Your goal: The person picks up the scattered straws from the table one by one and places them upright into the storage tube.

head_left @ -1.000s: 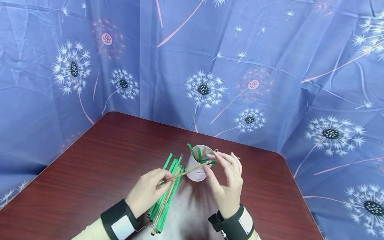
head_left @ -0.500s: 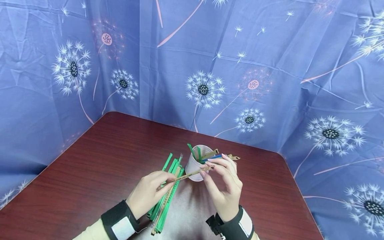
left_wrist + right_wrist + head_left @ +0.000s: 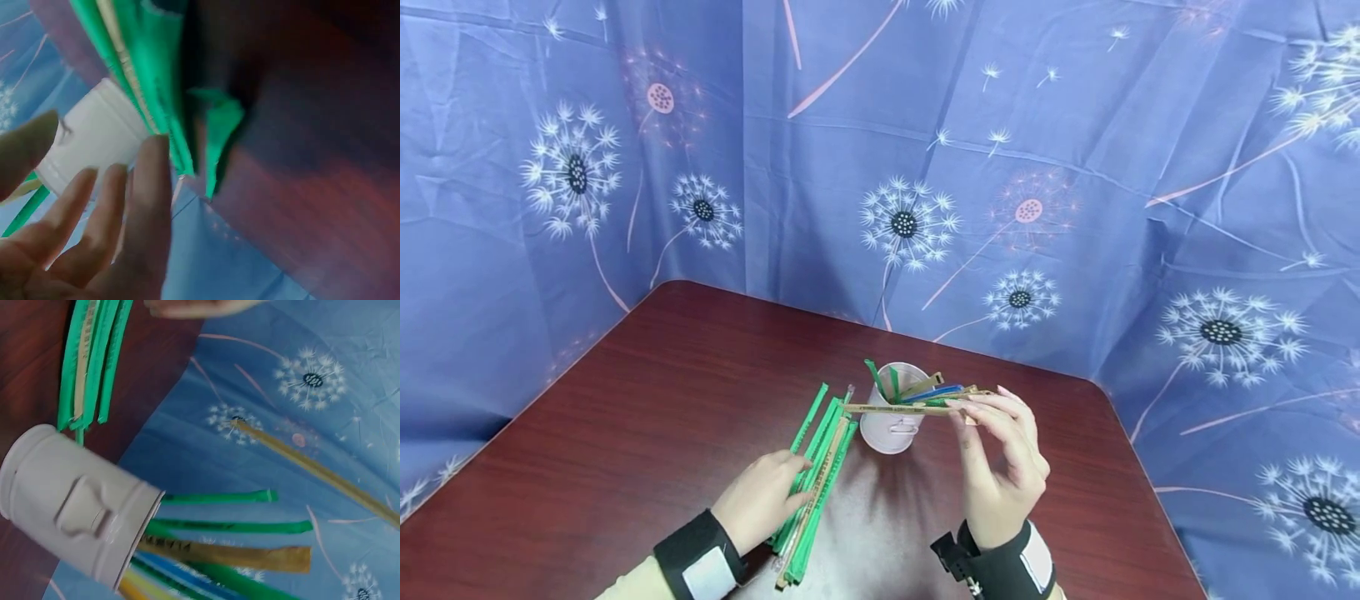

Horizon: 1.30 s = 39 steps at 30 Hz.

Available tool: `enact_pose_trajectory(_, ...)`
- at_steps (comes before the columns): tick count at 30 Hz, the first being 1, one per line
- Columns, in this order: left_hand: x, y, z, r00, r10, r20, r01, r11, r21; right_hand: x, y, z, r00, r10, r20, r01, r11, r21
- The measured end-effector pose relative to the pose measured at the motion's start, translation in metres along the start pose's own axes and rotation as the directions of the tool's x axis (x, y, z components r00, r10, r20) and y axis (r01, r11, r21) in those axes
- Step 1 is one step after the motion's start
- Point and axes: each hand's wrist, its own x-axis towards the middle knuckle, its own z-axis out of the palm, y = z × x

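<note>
Head: the left hand [image 3: 763,496], fingers loose over the paper-looking bundle [image 3: 820,492] left of the white cup [image 3: 878,435], has released the tan straw [image 3: 895,409]; the right hand [image 3: 1003,467], right of the cup, pinches its end, now apparently controlling it alone. Left wrist: fingers apart, empty. Right wrist: smooth, cylindrical cup, flat wrapped straws [image 3: 250,557] protruding.

A bundle of straws [image 3: 824,479] lies on the table [image 3: 662,417], left of the cup [image 3: 883,430].

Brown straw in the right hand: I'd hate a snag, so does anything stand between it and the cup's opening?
Partly: several straws lean out of the cup toward the right hand, crowding that side. Nothing else visible blocks the held straw.
</note>
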Motion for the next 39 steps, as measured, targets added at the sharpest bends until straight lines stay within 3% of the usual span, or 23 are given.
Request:
enact_pose_trajectory(4,-0.004,-0.007,0.005,0.993,-0.054,0.102,0.046,0.996,0.079,-0.001,0.004,-0.003,0.999,-0.029,-0.013,0.028,0.997,-0.069)
enact_pose_trajectory(7,-0.006,-0.011,0.008,0.987,-0.082,0.136,0.066,0.991,0.118,-0.003,0.008,-0.005,0.998,-0.062,-0.005,0.060,0.989,-0.137)
enact_pose_trajectory(19,-0.005,-0.014,0.010,0.974,-0.122,0.190,0.117,0.992,0.038,-0.013,0.031,-0.017,0.984,-0.043,0.174,0.103,0.930,-0.354)
enact_pose_trajectory(31,-0.002,-0.016,0.010,0.973,-0.152,0.172,0.162,0.986,-0.045,-0.026,0.043,-0.018,0.920,0.073,0.384,0.146,0.847,-0.511)
enact_pose_trajectory(35,-0.002,-0.017,0.009,0.974,-0.132,0.187,0.142,0.989,-0.042,-0.029,0.045,-0.017,0.894,0.094,0.439,0.186,0.812,-0.553)
enact_pose_trajectory(39,-0.004,-0.019,0.008,0.980,-0.087,0.177,0.098,0.993,-0.058,-0.032,0.048,-0.017,0.880,0.082,0.468,0.225,0.797,-0.561)
